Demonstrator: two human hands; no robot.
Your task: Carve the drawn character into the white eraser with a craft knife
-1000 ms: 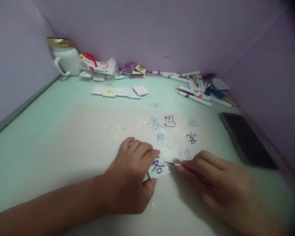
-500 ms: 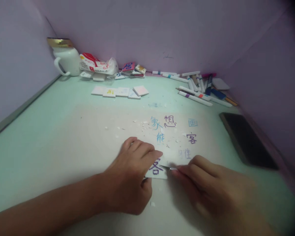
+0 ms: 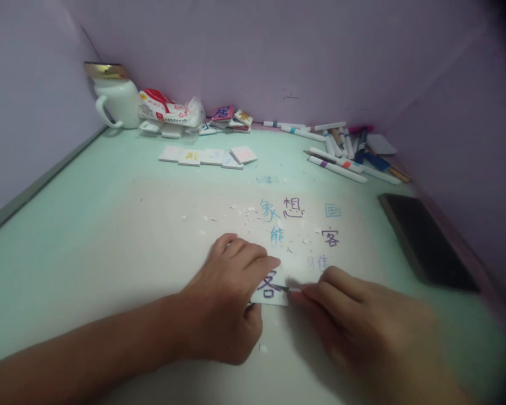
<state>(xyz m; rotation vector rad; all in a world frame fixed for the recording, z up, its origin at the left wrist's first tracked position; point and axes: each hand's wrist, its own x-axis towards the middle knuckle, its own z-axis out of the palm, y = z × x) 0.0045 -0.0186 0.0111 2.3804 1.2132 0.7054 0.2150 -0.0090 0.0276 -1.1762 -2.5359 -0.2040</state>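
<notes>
My left hand [image 3: 231, 298] is closed on a small white tile [image 3: 278, 299] with a purple Chinese character on it, fingers over its top and left side, thumb at the lower left. In my right hand [image 3: 354, 315] is a thin craft knife [image 3: 283, 288], pinched close to its blade. The pointed metal tip rests at the right part of the character; the handle is mostly hidden in the hand. Small white shavings [image 3: 290, 250] lie scattered on the surface beyond both hands.
Blue and purple characters [image 3: 293, 208] are written on the table [image 3: 172, 197]. Several tiles [image 3: 213, 156] lie in a row farther back. Markers [image 3: 337, 169] are piled at the back right, near a dark flat slab [image 3: 428, 242]. A white mug [image 3: 120, 104] and a plastic packet [image 3: 171, 108] stand back left.
The knife tip and right hand have shifted very slightly at the tile. The whole view has moved a few pixels; the left hand keeps its hold.
</notes>
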